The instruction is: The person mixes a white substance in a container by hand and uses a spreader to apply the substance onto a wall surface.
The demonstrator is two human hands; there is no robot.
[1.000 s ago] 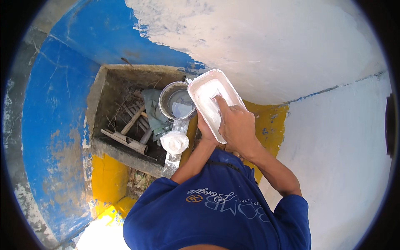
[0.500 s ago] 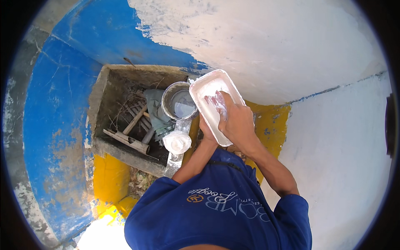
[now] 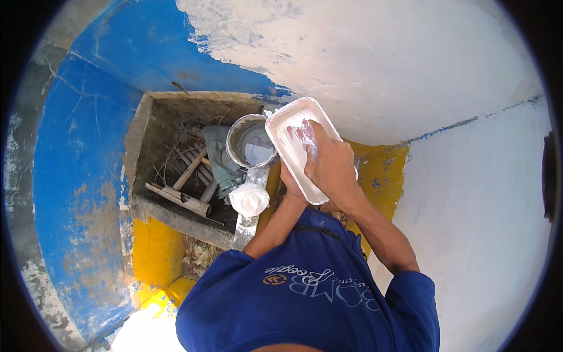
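White-painted wall (image 3: 375,58): above and to the right of the tray, rough, patchy at its left margin.

Blue-painted wall (image 3: 76,152): well left of the tray, cracked, worn to bare patches.

Blue shirt (image 3: 311,293): below the tray, filling the lower centre.

Concrete recess (image 3: 141,152): left of the tray, box-shaped, open-topped, grey rim; dry twigs and debris inside.

Yellow-painted band (image 3: 381,170): just right of and behind the tray; more yellow lower left, under the recess.

White tray (image 3: 291,138): rectangular, rounded corners, shallow, held tilted at centre frame in front of the white wall, inside coated with white paint; near end hidden by the hands.

Metal can (image 3: 252,141): round, touching or just beside the tray's left edge, standing at the right end of the recess, pale liquid inside.

Right hand (image 3: 328,161): laid over the tray from the right, fingers (image 3: 305,138) together and curled, pressed into the tray's inner face, smeared white.

Grey-green cloth (image 3: 220,158): left of the tray, beyond the can, crumpled in the recess.

Left hand (image 3: 291,188): under the tray's lower end, mostly hidden; gripping from beneath, finger position not discernible.

White crumpled bag or rag (image 3: 249,199): below left of the tray, under the can, on the recess rim.

Wooden sticks (image 3: 187,182): further left of the tray, lying crossed in the recess.
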